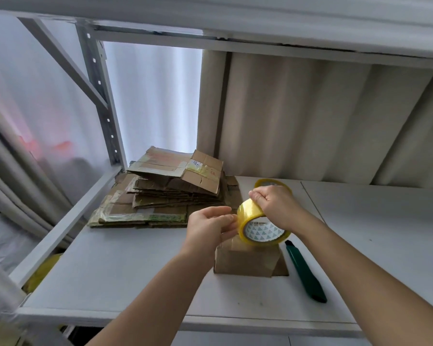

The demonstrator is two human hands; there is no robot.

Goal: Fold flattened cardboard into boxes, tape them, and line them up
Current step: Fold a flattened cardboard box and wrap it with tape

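Risk: I see tape roll (256, 221) gripped by right hand (275, 206) above small box (245, 260) on shelf (135, 265) | left hand (210, 226) pinches at the roll's edge, likely hunting the tape end | I judge torn or self-stuck tape, unheld box sliding toward green cutter (305, 273) | flat cardboard stack (160, 191) waits behind.

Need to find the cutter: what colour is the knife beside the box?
Dark green with a black tip, the utility knife shows in the head view.
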